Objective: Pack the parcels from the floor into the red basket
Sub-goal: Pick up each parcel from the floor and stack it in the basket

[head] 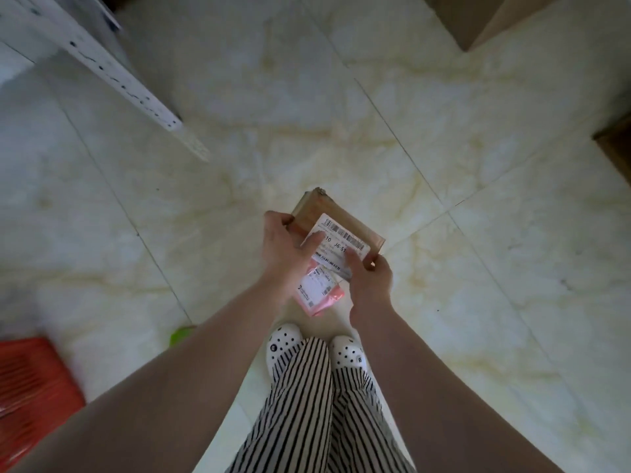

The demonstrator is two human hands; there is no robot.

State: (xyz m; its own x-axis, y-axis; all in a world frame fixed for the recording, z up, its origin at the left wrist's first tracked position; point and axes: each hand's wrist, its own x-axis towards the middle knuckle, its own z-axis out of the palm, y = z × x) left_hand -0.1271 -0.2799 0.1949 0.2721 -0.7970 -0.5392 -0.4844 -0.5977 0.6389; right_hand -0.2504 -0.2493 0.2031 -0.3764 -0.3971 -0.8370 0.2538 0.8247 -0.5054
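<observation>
A brown cardboard parcel (355,221) with a white barcode label is held between both hands above the floor. My left hand (285,249) grips its left side, thumb across the label. Its near right corner sits in the grip of my right hand (370,279). Below the box, between my hands, is a pink plastic mailer parcel (319,291) with a white label; I cannot tell whether it is held or lies on the floor. The red basket (32,380) stands on the floor at the lower left, partly cut off by the frame.
Pale marble floor tiles (478,233) spread all around. A white perforated shelf post (112,73) slants across the upper left. Cardboard boxes (485,18) sit at the top right edge. A small green object (181,334) lies near my left forearm. My white clogs (283,343) stand below the parcels.
</observation>
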